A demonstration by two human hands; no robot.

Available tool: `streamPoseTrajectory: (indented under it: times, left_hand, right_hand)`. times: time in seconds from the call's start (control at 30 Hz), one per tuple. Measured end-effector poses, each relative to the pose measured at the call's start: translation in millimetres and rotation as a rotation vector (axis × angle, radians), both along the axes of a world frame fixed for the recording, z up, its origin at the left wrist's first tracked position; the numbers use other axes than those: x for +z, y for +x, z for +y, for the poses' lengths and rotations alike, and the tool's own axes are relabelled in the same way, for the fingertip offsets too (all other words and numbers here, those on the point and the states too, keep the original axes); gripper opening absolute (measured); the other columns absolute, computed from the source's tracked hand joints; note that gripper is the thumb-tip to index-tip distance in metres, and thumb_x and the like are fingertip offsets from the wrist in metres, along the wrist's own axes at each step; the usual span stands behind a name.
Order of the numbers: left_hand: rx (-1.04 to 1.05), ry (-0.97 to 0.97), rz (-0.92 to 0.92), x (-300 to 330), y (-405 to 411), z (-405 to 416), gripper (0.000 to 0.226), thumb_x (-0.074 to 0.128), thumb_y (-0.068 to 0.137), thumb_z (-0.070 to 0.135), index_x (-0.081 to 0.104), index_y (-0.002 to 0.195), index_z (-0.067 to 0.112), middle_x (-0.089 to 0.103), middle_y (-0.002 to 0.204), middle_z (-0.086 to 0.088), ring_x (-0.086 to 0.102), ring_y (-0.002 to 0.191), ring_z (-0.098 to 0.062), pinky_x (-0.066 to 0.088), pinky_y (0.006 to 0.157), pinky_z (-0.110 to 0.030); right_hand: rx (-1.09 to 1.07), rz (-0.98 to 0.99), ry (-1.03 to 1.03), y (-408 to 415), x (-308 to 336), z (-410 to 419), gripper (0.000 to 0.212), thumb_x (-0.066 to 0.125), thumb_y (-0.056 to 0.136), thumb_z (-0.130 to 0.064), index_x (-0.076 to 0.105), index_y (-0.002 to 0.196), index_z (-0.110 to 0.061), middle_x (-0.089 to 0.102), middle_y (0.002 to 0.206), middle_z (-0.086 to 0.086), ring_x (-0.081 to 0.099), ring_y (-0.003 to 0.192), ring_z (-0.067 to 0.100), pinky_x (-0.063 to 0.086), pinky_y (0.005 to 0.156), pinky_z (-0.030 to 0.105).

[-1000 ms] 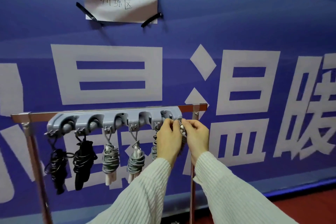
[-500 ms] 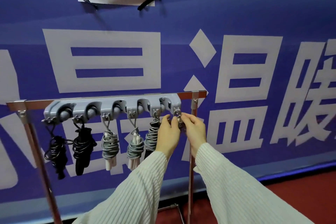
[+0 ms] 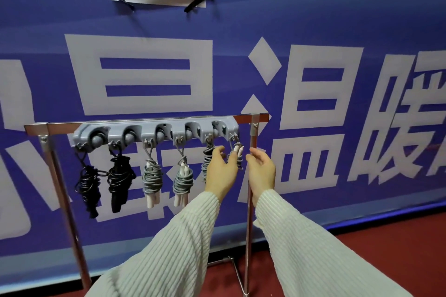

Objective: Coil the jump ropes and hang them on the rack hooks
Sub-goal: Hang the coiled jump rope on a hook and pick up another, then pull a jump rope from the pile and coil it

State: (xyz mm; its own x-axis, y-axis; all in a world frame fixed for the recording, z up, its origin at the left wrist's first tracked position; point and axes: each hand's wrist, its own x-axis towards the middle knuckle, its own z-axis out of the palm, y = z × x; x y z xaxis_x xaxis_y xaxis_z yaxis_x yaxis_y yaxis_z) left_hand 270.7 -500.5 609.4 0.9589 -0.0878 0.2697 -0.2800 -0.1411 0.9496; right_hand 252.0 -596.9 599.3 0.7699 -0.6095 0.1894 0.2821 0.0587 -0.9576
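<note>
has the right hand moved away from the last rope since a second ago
Yes. The right hand has let go of the last rope and now sits open, lower and right of the rightmost hook.

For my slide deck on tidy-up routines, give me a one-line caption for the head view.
Six coiled jump ropes hang from the grey hook rack; both open hands flank the last rope.

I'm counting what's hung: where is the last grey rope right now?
In the head view, the last grey rope hangs from the rightmost hook of the rack, between the left hand and right hand.
</note>
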Motion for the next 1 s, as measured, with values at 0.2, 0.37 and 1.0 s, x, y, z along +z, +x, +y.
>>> streamPoseTrajectory:
  times: [0.2, 0.37, 1.0]
  left_hand:
    - [-0.009, 0.015, 0.011, -1.3, -12.4, 13.5, 0.035, 0.05, 0.106, 0.03, 0.046, 0.138, 0.017, 0.063, 0.107, 0.008, 0.056, 0.083, 0.005, 0.043, 0.056, -0.005]
    - [0.018, 0.073, 0.015, -5.7, -20.7, 25.4, 0.013, 0.047, 0.105, 0.027, 0.056, 0.109, 0.018, 0.062, 0.085, 0.007, 0.055, 0.068, -0.002, 0.042, 0.053, -0.008]
    - [0.044, 0.078, 0.053, -31.0, -82.1, 124.8, 0.031, 0.043, 0.102, 0.017, 0.066, 0.081, 0.015, 0.072, 0.085, -0.011, 0.064, 0.08, -0.021, 0.053, 0.073, -0.039]
  right_hand:
    - [-0.058, 0.042, -0.053, -7.4, -6.1, 1.8, 0.014, 0.057, 0.101, -0.016, 0.068, 0.104, -0.024, 0.068, 0.101, -0.006, 0.063, 0.105, 0.018, 0.049, 0.082, 0.029]
    - [-0.002, 0.092, -0.015, -18.5, -13.8, 6.4, 0.012, 0.061, 0.1, -0.02, 0.072, 0.103, -0.021, 0.071, 0.098, 0.002, 0.063, 0.094, 0.018, 0.055, 0.086, 0.036]
    - [0.384, 0.25, -0.125, -78.4, -27.8, 94.9, 0.013, 0.065, 0.096, -0.014, 0.076, 0.094, -0.008, 0.063, 0.07, 0.001, 0.051, 0.06, 0.01, 0.043, 0.054, 0.021]
